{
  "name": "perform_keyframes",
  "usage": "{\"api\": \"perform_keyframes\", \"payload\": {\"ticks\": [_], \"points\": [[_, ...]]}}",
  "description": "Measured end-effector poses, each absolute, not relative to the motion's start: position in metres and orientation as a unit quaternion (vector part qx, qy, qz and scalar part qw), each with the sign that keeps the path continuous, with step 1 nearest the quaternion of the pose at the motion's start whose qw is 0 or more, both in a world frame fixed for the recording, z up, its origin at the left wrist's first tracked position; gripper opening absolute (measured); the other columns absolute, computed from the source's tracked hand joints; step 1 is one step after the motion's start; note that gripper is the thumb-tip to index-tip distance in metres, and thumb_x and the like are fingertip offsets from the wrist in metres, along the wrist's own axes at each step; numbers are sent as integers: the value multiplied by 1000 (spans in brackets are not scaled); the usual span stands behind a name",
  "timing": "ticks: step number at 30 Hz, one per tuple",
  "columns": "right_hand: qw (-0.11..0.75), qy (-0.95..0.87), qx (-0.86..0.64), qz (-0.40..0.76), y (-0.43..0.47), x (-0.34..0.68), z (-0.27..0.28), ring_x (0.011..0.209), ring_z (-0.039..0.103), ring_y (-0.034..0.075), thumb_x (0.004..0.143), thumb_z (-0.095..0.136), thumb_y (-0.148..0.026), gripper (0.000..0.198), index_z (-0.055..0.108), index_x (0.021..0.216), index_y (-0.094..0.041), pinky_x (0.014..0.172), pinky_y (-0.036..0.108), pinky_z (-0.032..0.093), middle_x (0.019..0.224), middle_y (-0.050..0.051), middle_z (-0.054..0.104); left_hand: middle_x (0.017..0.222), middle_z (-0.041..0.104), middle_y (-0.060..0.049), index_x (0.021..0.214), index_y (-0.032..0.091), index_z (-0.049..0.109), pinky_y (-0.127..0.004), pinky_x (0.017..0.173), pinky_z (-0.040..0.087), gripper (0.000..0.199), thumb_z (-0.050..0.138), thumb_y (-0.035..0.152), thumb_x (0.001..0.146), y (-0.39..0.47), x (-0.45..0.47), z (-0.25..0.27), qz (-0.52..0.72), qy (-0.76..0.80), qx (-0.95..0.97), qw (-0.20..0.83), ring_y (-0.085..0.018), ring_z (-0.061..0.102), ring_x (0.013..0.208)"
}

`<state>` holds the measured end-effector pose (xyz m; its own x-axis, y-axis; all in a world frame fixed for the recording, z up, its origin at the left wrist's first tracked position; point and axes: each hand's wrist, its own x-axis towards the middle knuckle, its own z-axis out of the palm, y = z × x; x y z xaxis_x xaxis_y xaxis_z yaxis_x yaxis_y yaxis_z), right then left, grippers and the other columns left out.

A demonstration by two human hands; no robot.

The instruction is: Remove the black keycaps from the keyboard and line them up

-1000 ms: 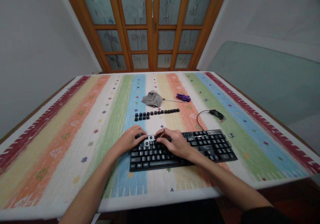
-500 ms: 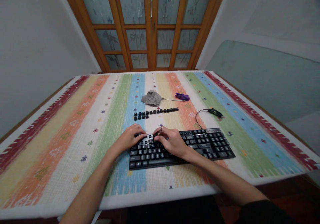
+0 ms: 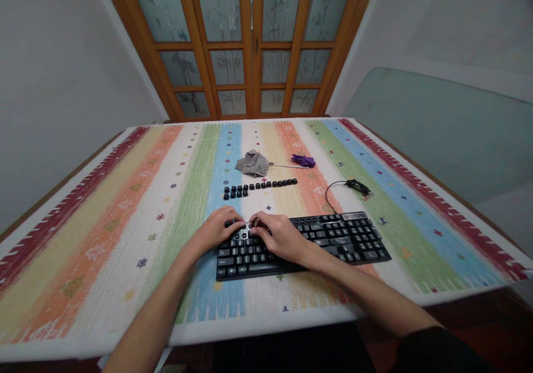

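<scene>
A black computer keyboard [image 3: 254,270] lies slightly slanted near the front of the table; several key positions in its upper left part are bare. My left hand [image 3: 220,226] grips the keyboard's upper left corner, thumb on top and fingers curled over the far side. Beside it, my right hand [image 3: 281,237] is closed in a pinch over the top rows, fingertips down near the bare part. Whatever lies in that pinch is too small and hidden to name. Beyond the keyboard, loose black keycaps [image 3: 263,185] stand in a long row, with a shorter row at its left end.
Behind the keycaps lie a crumpled grey cloth [image 3: 253,164], a thin rod [image 3: 287,166] and a purple cloth-like item [image 3: 303,160]. The keyboard's bundled cable [image 3: 358,187] rests at the right. A striped tablecloth [image 3: 166,240] covers the table; wooden glazed doors [image 3: 253,45] stand behind.
My right hand has shifted a little to the left along the keyboard's top rows, still pinched. My left hand stays at the upper left corner.
</scene>
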<state>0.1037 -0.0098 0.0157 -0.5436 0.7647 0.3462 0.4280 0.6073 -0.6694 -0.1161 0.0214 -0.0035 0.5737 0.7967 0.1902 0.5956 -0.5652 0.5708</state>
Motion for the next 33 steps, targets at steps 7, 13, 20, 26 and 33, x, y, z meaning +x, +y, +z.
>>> {"api": "perform_keyframes", "payload": {"ticks": [7,13,20,26,33], "points": [[352,-804,-372,300,1,106,19,71,65,16,90,57,-13,6,56,88,-18,67,25,47,82,4,69,85,66,-4,87,19,70,-32,80,46,13,60,25,91,21,-115,-3,222,412,853,228,-19,60,86],[339,-807,-378,302,6,103,21,70,65,16,89,57,-12,7,57,85,-18,66,25,46,78,3,68,85,67,-3,86,19,70,-32,80,46,14,59,26,92,21,-116,-4,221,407,857,226,-19,60,86],[320,-810,-387,301,14,96,25,65,64,15,87,59,-11,7,57,83,-17,63,24,44,72,2,67,87,67,-4,91,18,70,-33,81,47,12,60,26,92,21,-117,-5,221,404,859,223,-20,61,88],[299,-812,-400,302,17,93,30,64,64,15,86,60,-10,8,58,82,-16,61,24,44,69,2,67,86,67,-4,88,19,69,-33,80,47,12,60,26,91,22,-116,-6,226,405,858,221,-20,61,87],[318,-730,-418,437,33,98,16,57,66,13,89,53,-13,12,53,78,-18,57,23,49,63,-1,64,86,68,-4,86,19,69,-34,81,47,14,58,25,92,22,-116,-4,221,405,858,225,-20,61,87]]}}
